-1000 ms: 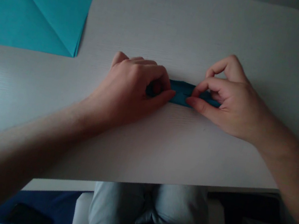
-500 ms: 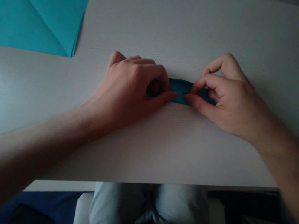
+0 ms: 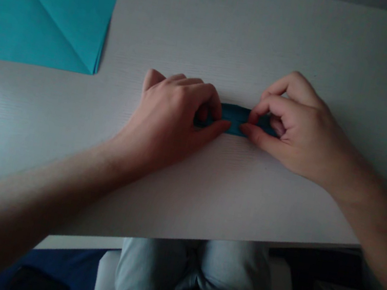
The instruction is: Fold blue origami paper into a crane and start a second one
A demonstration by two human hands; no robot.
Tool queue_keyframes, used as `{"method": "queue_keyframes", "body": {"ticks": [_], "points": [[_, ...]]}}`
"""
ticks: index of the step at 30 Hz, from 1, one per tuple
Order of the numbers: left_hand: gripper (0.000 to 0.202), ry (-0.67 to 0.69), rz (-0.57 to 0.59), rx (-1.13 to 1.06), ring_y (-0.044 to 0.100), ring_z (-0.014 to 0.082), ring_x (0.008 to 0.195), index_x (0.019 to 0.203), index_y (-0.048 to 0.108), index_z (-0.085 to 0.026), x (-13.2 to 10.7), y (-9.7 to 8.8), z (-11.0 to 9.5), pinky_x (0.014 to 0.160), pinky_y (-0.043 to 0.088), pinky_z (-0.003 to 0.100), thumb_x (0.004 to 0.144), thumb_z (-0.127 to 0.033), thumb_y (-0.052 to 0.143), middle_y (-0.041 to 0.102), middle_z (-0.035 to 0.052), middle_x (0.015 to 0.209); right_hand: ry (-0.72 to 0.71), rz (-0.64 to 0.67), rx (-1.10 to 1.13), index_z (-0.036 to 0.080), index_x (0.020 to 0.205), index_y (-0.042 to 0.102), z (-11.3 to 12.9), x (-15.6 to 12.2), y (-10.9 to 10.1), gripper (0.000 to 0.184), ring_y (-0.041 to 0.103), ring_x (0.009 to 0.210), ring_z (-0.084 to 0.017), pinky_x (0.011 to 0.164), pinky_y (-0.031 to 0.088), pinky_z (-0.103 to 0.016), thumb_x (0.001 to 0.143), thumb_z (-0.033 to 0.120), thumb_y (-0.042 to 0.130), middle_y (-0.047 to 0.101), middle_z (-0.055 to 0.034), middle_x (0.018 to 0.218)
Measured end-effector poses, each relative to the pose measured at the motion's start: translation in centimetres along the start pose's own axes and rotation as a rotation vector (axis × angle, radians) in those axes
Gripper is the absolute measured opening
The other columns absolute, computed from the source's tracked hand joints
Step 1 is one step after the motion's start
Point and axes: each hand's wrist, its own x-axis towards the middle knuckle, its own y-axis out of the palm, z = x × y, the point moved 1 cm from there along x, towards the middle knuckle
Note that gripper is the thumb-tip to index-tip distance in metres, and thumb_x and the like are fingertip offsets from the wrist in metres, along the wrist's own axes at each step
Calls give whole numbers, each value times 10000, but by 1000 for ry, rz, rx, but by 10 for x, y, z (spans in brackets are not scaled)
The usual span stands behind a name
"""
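Note:
A narrow strip of folded blue paper (image 3: 236, 115) lies across the table between both hands. My left hand (image 3: 174, 112) is closed on its left part, thumb along the near edge and index finger curled over it. Pinching the right part is my right hand (image 3: 294, 122), its thumb and index fingertip close together on the paper. A small gap separates the two thumb tips, and there the paper's lengthwise folds show. Both ends of the strip are partly hidden under the fingers.
Creased turquoise sheets (image 3: 48, 12) lie at the table's far left. The pale table (image 3: 176, 201) ends at a front edge just before my lap (image 3: 231, 275). A dark flat object (image 3: 39, 282) rests below on blue cloth at the lower left.
My left hand has shifted very slightly to the right along the folded paper. The right hand keeps its pinch with hardly any movement.

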Motion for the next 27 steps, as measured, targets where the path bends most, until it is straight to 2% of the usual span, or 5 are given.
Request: {"method": "queue_keyframes", "body": {"ticks": [8, 12, 16, 20, 27], "points": [[65, -16, 25, -19, 734, 267, 996, 1055, 878, -248, 1, -2, -4, 1061, 438, 559, 1101, -290, 895, 803, 14, 955, -36, -55, 55, 280, 1052, 850, -4, 0, -8, 64, 580, 813, -176, 721, 579, -395, 1052, 330, 889, 705, -73, 1239], [56, 0, 24, -29, 726, 268, 986, 1068, 869, -264, 1, -4, -3, 1079, 450, 566, 1104, -307, 867, 814, 21, 961, -44, -59, 59, 292, 1117, 883, -6, 2, -10, 38, 614, 873, -203, 715, 567, -395, 1085, 305, 867, 717, -81, 1241], [48, -6, 22, -19, 736, 277, 1003, 1081, 872, -269, 0, -3, -3, 1078, 456, 562, 1108, -306, 858, 824, 24, 974, -245, 54, 23, 362, 1328, 959, -13, 1, -14, 247, 666, 938, -232, 817, 628, -448, 1136, 287, 822, 709, -91, 1292], [83, -4, 26, -12, 759, 293, 1027, 1082, 877, -255, 0, -3, -4, 1061, 443, 565, 1121, -327, 892, 844, 34, 995, -343, 112, -12, 402, 1326, 982, -23, -2, -20, 233, 648, 894, -242, 826, 646, -485, 1156, 366, 826, 747, -88, 1296], [102, -2, 11, -15, 797, 313, 1065, 1051, 858, -250, -1, -3, -4, 1082, 445, 553, 1109, -305, 921, 842, 18, 995, -270, 179, -46, 458, 1366, 976, -29, -4, -23, 257, 638, 893, -258, 789, 651, -490, 1147, 462, 841, 777, -90, 1330]]}}
